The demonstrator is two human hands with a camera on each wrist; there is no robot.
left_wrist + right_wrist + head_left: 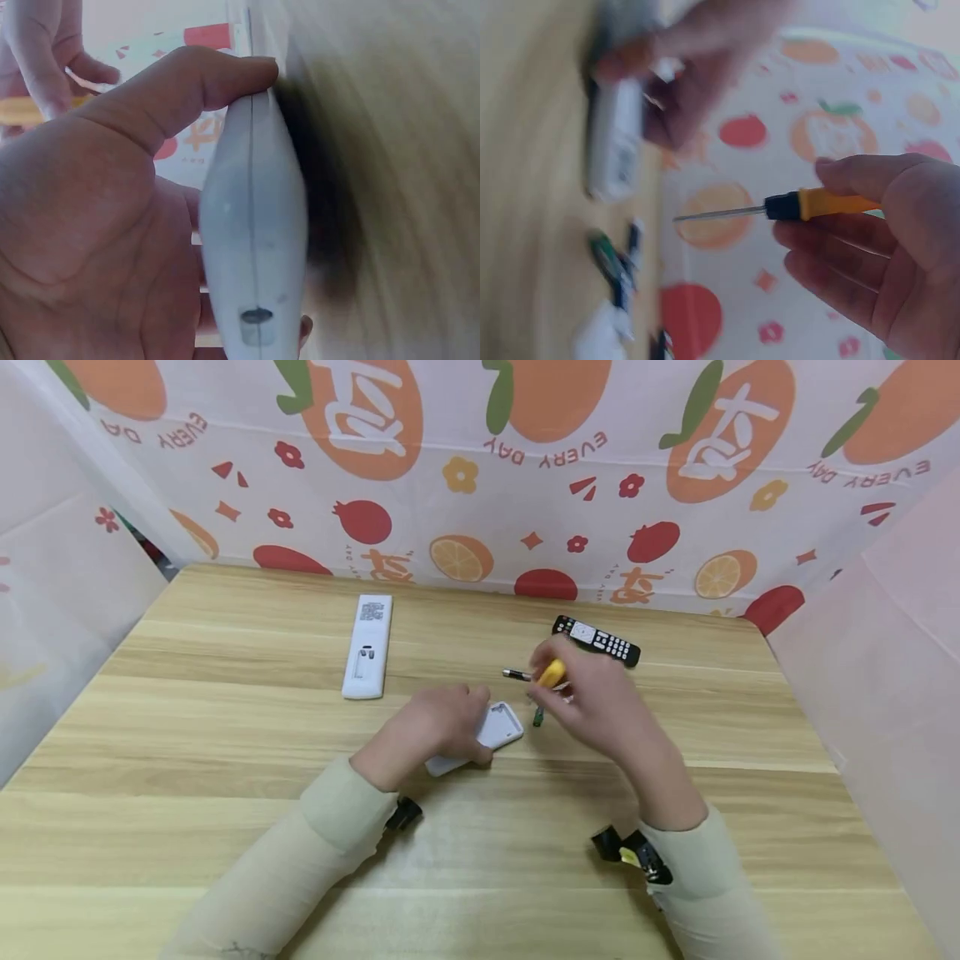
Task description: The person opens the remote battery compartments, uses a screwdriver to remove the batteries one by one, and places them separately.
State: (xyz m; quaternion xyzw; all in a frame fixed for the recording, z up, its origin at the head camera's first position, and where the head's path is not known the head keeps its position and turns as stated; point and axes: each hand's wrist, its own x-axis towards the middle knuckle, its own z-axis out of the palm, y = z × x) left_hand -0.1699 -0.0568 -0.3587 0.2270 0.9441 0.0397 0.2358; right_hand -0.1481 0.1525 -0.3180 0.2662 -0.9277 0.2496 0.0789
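Note:
A white remote control (pixel 501 727) lies low over the table, its battery bay facing up. My left hand (pixel 448 723) grips it, with the thumb along its near edge; in the left wrist view the remote's end (pixel 255 217) shows a small dark slot. To the right, my right hand (pixel 603 700) holds a screwdriver (pixel 784 208) by its yellow handle. Its metal shaft points away from the fingers, apart from the remote. Beneath the right hand lie a black battery (pixel 516 674) and a green one (pixel 538 717), both partly hidden.
Another white remote (pixel 367 652) lies face down at the back left. At the back right is a black remote (pixel 600 642) with white buttons. A blurred white piece (pixel 600 335) lies near the batteries. Printed cloth (pixel 480 510) hangs behind the wooden table (pixel 187 727).

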